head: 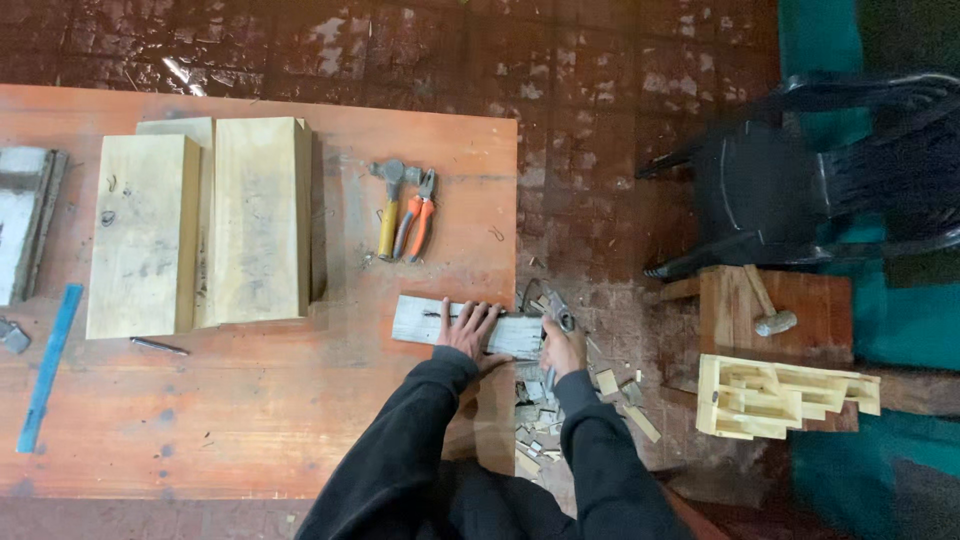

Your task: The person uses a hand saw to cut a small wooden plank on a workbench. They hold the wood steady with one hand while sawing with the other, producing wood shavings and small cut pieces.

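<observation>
My left hand [470,328] presses flat on a pale wooden strip [420,320] that lies at the right edge of the orange-brown table [250,420] and sticks out past it. My right hand [560,345] grips a small metal tool [560,320] at the strip's overhanging end. Which kind of tool it is I cannot tell. Both arms wear dark sleeves.
Two large pale wood blocks [200,230] lie on the table, with a hammer [390,205] and orange-handled pliers [420,220] beside them. A blue ruler [50,365] and a nail [158,346] lie left. Wood offcuts [540,410] litter the floor. A dark chair [800,180], a stool with a hammer [770,315] and a wooden frame [780,400] stand right.
</observation>
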